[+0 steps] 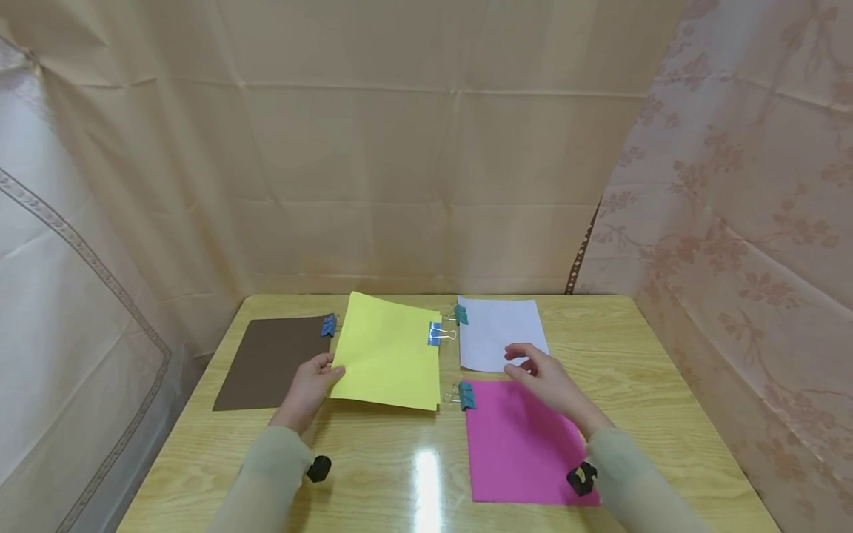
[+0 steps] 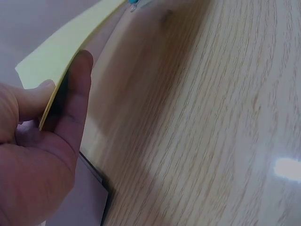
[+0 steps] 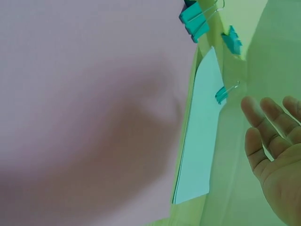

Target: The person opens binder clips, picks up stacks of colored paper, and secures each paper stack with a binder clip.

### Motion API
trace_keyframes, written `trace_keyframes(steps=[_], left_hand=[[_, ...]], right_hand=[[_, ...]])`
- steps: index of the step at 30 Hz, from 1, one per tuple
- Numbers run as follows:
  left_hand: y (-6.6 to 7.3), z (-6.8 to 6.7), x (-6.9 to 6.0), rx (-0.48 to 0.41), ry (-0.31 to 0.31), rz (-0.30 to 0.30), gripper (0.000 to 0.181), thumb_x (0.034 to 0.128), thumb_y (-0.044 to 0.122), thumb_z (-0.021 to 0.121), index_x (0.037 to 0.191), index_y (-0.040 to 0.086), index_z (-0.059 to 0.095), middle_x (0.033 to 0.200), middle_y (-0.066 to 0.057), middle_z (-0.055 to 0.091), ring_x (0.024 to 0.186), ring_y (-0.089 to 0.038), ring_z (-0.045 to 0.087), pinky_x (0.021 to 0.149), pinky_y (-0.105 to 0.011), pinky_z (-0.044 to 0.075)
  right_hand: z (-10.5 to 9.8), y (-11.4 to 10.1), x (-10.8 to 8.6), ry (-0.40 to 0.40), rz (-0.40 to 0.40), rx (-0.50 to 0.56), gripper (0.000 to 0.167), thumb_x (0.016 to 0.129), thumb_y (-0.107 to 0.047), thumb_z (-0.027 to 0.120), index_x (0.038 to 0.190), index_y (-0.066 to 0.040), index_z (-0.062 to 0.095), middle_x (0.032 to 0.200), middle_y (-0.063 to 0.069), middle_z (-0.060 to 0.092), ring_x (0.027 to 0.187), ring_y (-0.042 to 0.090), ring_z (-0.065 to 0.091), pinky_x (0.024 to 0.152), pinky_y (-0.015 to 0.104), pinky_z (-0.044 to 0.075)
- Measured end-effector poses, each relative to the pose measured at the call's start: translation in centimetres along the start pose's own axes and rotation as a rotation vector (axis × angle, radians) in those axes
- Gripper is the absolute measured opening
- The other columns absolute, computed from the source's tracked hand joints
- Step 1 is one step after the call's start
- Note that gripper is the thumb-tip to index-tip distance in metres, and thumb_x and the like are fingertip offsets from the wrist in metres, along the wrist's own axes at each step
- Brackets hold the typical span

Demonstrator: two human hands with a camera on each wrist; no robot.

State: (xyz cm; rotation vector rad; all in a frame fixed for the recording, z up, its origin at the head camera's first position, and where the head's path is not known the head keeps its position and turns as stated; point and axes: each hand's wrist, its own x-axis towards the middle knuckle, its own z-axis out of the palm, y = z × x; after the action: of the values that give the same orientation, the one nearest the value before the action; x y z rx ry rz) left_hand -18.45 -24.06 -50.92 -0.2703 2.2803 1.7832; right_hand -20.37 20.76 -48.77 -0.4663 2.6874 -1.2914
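Note:
My left hand [image 1: 308, 386] pinches the left edge of a stack of yellow paper [image 1: 386, 352], thumb on top and fingers beneath. In the left wrist view the yellow paper [image 2: 56, 59] is raised off the wood and bends slightly. A blue binder clip [image 1: 435, 334] with silver handles grips the stack's right edge. My right hand [image 1: 548, 379] hovers, fingers loosely bent and holding nothing, above the gap between white paper [image 1: 500, 333] and magenta paper [image 1: 509, 451]. Its fingers [image 3: 263, 125] are spread apart in the right wrist view.
Brown paper [image 1: 276, 363] with a blue binder clip [image 1: 329, 326] lies at the left of the wooden table [image 1: 373, 466]. Teal binder clips hold the white stack [image 3: 200, 136] and the magenta one, the latter's clip [image 1: 467, 396] at its upper left. Cloth curtains [image 1: 413, 185] surround the table.

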Motion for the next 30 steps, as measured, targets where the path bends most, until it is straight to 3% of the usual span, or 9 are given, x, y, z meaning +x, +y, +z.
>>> trace_keyframes(steps=[9, 15, 22, 30], left_hand=[[-0.4, 0.6, 0.9, 0.049, 0.036, 0.006, 0.055, 0.1072, 0.023, 0.055, 0.152, -0.004, 0.038, 0.159, -0.028, 0.031, 0.148, -0.046, 0.027, 0.116, -0.063, 0.029], [-0.2, 1.2, 1.5, 0.155, 0.036, 0.027, 0.052, 0.1069, 0.023, 0.055, 0.149, -0.005, 0.044, 0.151, -0.028, 0.044, 0.141, -0.046, 0.041, 0.112, -0.062, 0.037], [0.6, 1.5, 1.7, 0.305, 0.069, 0.034, 0.059, 0.1065, 0.023, 0.055, 0.153, -0.008, 0.036, 0.151, -0.032, 0.044, 0.139, -0.047, 0.043, 0.109, -0.058, 0.041], [1.3, 0.8, 1.3, 0.44, 0.114, 0.078, 0.052, 0.1067, 0.021, 0.053, 0.151, -0.004, 0.042, 0.153, -0.026, 0.045, 0.135, -0.047, 0.048, 0.105, -0.058, 0.045]], right_hand=[[-0.7, 0.7, 0.0, 0.005, 0.009, 0.026, 0.048, 0.103, -0.039, 0.061, 0.142, -0.011, 0.052, 0.135, 0.012, 0.061, 0.106, 0.023, 0.065, 0.086, 0.037, 0.054], [-1.0, 1.0, 0.2, 0.023, 0.004, 0.02, 0.047, 0.104, -0.037, 0.061, 0.141, -0.01, 0.053, 0.133, 0.015, 0.062, 0.103, 0.022, 0.068, 0.086, 0.036, 0.054], [-1.5, 1.4, 0.3, 0.054, 0.026, -0.007, 0.048, 0.105, -0.037, 0.059, 0.142, -0.007, 0.052, 0.133, 0.018, 0.062, 0.103, 0.025, 0.066, 0.085, 0.037, 0.054], [-2.3, 2.3, 0.5, 0.083, 0.05, -0.058, 0.052, 0.105, -0.037, 0.058, 0.143, -0.002, 0.051, 0.133, 0.019, 0.062, 0.11, 0.032, 0.062, 0.088, 0.045, 0.053]])
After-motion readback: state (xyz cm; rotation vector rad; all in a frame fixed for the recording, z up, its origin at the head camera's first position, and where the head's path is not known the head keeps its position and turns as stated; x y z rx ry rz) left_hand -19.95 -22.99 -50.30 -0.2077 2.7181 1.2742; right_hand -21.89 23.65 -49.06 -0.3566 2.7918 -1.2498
